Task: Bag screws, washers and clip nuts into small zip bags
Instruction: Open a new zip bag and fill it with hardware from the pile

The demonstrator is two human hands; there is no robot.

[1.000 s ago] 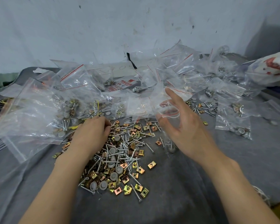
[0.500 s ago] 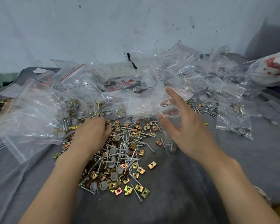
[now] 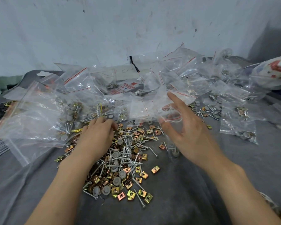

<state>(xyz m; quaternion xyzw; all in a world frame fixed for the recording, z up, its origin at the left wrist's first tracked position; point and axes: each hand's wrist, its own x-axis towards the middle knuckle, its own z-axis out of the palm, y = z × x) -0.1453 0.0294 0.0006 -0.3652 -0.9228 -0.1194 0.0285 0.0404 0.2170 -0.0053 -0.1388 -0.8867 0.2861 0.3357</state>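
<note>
A loose pile of silver screws, grey washers and brass-coloured clip nuts (image 3: 125,161) lies on the grey cloth in front of me. My left hand (image 3: 96,137) rests knuckles-up on the pile's far left part, fingers curled down into the hardware; what they hold is hidden. My right hand (image 3: 185,132) is raised to the right of the pile and holds a small clear zip bag (image 3: 170,111) with a red strip, thumb and fingers spread around its mouth. A few screws and a washer sit in the bag's bottom (image 3: 173,150).
Many filled and empty clear zip bags (image 3: 68,101) are heaped behind the pile from left to right, up to the stained white wall. More filled bags (image 3: 238,127) lie at the right. A white bag with red print (image 3: 272,73) sits far right. Grey cloth (image 3: 185,184) covers the table.
Little has moved. My right hand with the small bag has shifted slightly, and my left hand's fingers have worked a little in the pile.
</note>
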